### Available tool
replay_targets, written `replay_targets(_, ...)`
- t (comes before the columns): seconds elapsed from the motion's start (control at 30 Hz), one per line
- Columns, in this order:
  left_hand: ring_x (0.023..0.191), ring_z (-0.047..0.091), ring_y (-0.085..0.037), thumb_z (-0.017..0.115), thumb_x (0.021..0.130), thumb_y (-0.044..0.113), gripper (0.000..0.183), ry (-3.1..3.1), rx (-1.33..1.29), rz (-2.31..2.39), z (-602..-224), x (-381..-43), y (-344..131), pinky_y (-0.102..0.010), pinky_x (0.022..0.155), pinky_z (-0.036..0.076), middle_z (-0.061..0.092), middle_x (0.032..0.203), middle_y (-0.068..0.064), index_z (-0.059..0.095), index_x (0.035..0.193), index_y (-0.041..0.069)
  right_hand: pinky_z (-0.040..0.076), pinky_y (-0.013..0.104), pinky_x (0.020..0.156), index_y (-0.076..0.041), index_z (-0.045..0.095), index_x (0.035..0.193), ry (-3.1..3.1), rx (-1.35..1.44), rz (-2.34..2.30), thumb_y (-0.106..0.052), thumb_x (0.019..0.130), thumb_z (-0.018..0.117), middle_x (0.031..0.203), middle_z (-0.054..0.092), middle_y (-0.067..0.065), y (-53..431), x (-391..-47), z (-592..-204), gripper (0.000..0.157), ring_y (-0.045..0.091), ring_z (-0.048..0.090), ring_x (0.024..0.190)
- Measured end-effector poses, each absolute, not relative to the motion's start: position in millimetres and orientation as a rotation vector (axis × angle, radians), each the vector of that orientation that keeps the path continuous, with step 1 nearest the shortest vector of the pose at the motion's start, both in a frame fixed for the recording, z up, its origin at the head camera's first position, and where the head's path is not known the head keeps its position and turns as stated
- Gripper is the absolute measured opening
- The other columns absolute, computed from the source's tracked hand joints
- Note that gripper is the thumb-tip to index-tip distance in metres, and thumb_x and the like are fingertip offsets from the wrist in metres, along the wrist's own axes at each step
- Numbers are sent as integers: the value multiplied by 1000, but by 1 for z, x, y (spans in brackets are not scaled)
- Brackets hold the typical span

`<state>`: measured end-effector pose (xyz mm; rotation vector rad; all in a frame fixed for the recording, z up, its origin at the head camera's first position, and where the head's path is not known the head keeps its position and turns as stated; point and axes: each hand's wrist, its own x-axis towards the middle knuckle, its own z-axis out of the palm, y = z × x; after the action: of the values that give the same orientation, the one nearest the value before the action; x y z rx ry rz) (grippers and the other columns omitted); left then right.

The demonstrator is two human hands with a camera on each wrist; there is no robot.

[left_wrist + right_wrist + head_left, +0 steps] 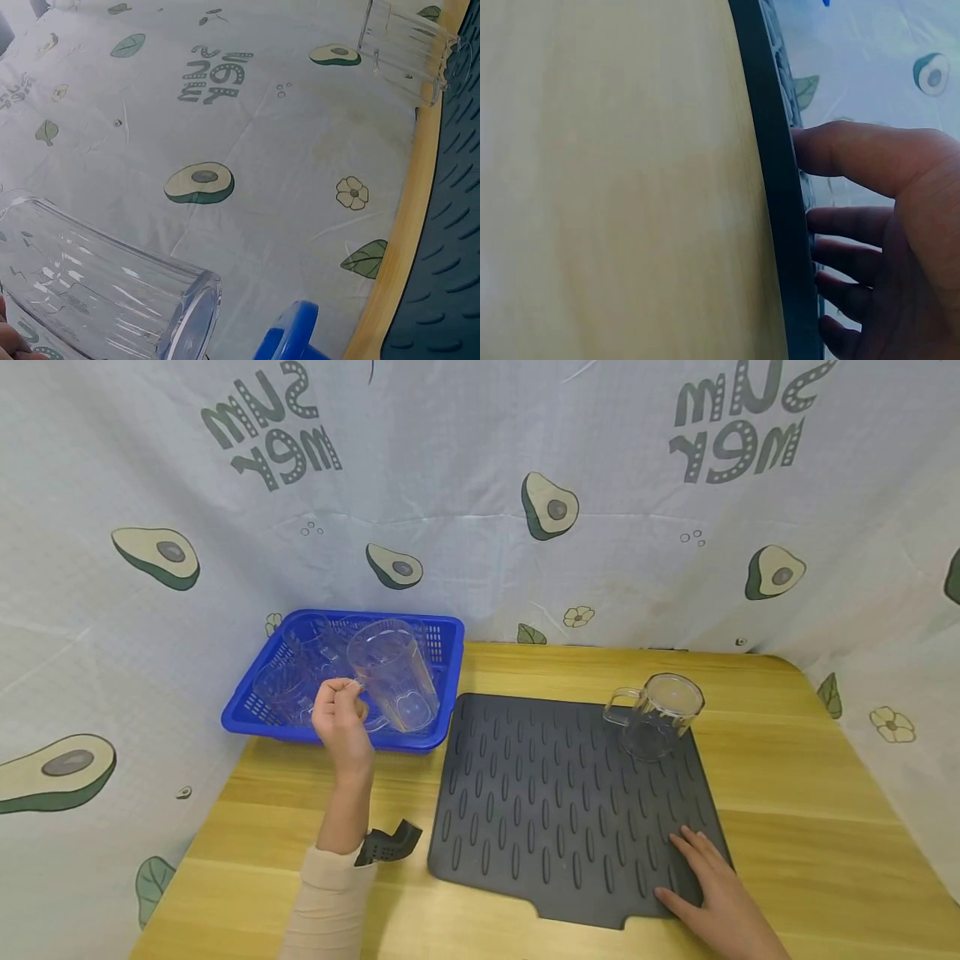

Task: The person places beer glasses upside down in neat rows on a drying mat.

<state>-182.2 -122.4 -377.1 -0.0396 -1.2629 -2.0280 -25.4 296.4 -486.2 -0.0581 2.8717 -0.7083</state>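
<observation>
My left hand [341, 714] pinches the handle of a clear glass mug [393, 672] above the blue basket [341, 739]. The mug leans, and its thick base [196, 319] shows in the left wrist view. Several more clear glass mugs [288, 681] lie inside the basket, partly hidden by the basket and each other. At the dark ridged mat's [555, 802] far right corner stands another glass mug [660, 718], apparently base up, handle to the left. My right hand [712, 893] rests with extended fingers on the mat's near right corner, holding nothing.
Everything sits on a wooden table [810, 802]. A white curtain [465, 468] printed with avocados hangs behind and along both sides. Near my left wrist is a black strap piece [393, 843]. The basket stands close beside the mat's far left corner.
</observation>
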Motion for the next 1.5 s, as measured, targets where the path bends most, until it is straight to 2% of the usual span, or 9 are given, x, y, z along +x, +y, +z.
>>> replay_targets(0.3, 51, 12, -12, 46, 86, -3, 18, -1372, -168, -2072, -375, -173, -106, -23, 51, 17, 23, 51, 5, 52, 74, 8, 29, 73, 95, 12, 39, 139, 2867, -55, -698, -44, 83, 74, 144, 29, 37, 297, -26, -485, 87, 58, 24, 131)
replay_targets(0.9, 50, 13, -12, 46, 86, -1, 16, -1459, -277, -2123, -379, -167, -85, -23, 49, 17, 22, 51, 4, 52, 75, 9, 30, 73, 95, 11, 39, 139, 2866, -51, -689, -44, 83, 74, 144, 30, 37, 298, -26, -484, 86, 58, 25, 130)
replay_targets(1.5, 48, 17, -7, 49, 84, 2, 13, -1490, -355, -2240, -388, -163, -51, -21, 47, 16, 27, 51, 9, 52, 75, 11, 30, 73, 95, 12, 40, 139, 2871, -46, -691, -44, 83, 74, 144, 30, 37, 296, -25, -484, 86, 58, 25, 130)
